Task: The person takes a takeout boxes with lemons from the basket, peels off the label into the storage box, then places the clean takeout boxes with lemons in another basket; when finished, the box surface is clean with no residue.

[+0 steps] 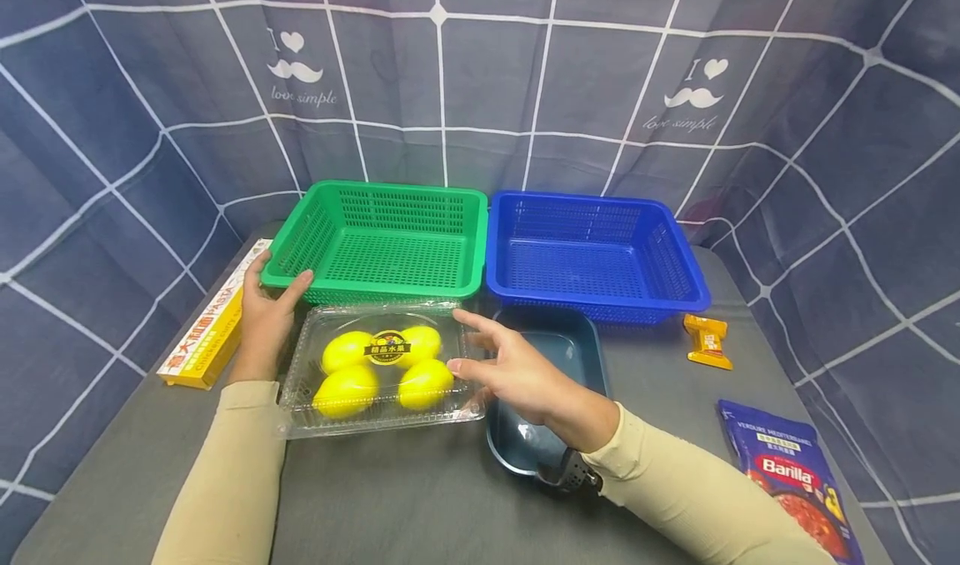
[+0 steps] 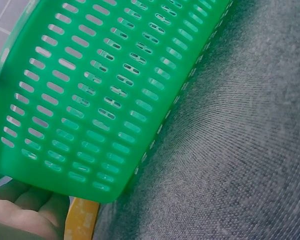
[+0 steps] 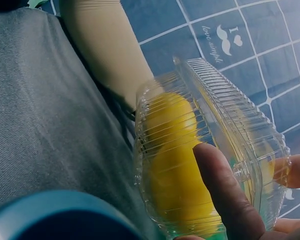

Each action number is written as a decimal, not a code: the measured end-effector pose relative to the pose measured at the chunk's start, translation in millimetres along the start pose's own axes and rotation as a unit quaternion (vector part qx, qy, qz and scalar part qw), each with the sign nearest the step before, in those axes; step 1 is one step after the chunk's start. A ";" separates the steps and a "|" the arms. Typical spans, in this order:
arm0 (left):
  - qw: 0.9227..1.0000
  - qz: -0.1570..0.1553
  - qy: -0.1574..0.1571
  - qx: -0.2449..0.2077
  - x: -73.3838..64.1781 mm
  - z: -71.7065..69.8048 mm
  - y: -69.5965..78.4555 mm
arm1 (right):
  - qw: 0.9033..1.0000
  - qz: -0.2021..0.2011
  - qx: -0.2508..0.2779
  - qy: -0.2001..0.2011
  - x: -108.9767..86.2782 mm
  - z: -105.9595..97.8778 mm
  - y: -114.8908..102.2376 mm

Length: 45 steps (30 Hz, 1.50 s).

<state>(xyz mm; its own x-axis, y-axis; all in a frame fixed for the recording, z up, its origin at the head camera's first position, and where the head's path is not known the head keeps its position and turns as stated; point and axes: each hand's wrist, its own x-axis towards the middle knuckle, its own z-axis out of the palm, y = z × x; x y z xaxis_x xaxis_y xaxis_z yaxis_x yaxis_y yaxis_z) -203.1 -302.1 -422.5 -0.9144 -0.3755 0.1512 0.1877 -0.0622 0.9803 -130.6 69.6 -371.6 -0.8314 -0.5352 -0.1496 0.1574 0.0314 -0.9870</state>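
Grey cloth-covered table point(image 1: 375, 498) carries | left: yellow-and-white cardboard pasta box point(image 1: 213, 332) | back: green slotted plastic basket point(image 1: 405, 212), blue slotted plastic basket point(image 1: 577, 217) beside it | centre: dark-blue rounded dish point(image 1: 517, 444) | right: small orange-wrapped packet point(image 1: 707, 342), blue Barilla pouch point(image 1: 795, 477)

Green basket point(image 2: 102, 90), left grip point(image 2: 27, 212) cropped by left wrist view.

clear box point(image 1: 375, 422): glossy plastic | green basket point(image 1: 397, 258): smooth plastic | table covering point(image 1: 375, 498): matt, woven cloth

Baskets point(image 1: 375, 288) stand behind the container point(image 1: 388, 419) (fruit point(image 1: 345, 392) inside).
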 end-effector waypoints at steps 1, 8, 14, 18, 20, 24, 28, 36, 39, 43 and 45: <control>1.000 0.001 -0.001 0.001 0.7 -0.3 -1.1 | 1.000 0.002 0.001 0.000 -0.9 -0.6 0.8; 1.000 0.006 0.006 0.001 6.0 -2.9 -9.6 | 1.000 0.003 0.002 0.001 -3.1 -2.8 3.3; 1.000 0.004 0.010 0.003 5.1 -1.4 -9.5 | 1.000 0.003 -0.006 0.008 1.5 -4.5 11.1; 1.000 0.007 0.016 -0.003 9.1 -3.8 -18.6 | 1.000 0.006 -0.021 0.011 5.1 -6.0 15.4; 1.000 0.008 0.017 -0.003 8.8 -3.4 -17.8 | 1.000 0.008 -0.028 0.012 6.2 -6.0 15.2; 1.000 0.018 0.015 -0.007 9.6 -2.2 -17.7 | 0.999 0.008 -0.045 0.012 9.9 -5.5 15.2; 1.000 0.017 0.016 0.002 8.1 -0.8 -15.1 | 0.999 0.010 -0.050 0.014 13.6 -4.0 14.6; 1.000 0.006 0.006 0.006 0.5 1.5 -3.2 | 0.998 0.021 -0.059 0.003 14.9 5.5 16.9; 1.000 0.009 0.009 0.007 2.1 0.3 -5.2 | 0.996 0.016 -0.088 -0.015 14.8 10.5 18.8; 1.000 0.013 0.008 -0.002 8.1 -2.6 -14.9 | 0.991 0.005 -0.136 -0.018 14.8 15.3 20.8; 1.000 0.013 0.008 -0.007 10.8 -3.7 -19.8 | 0.989 0.004 -0.147 -0.012 14.9 16.4 22.2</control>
<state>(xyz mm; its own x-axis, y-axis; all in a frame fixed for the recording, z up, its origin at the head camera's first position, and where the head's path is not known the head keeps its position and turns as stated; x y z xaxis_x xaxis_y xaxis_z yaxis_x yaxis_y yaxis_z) -215.4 -308.4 -440.8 -0.9030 -0.3922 0.1753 0.2169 -0.0639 0.9741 -130.8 48.5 -394.7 -0.8171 -0.5539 -0.1600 -0.0003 0.2780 -0.9606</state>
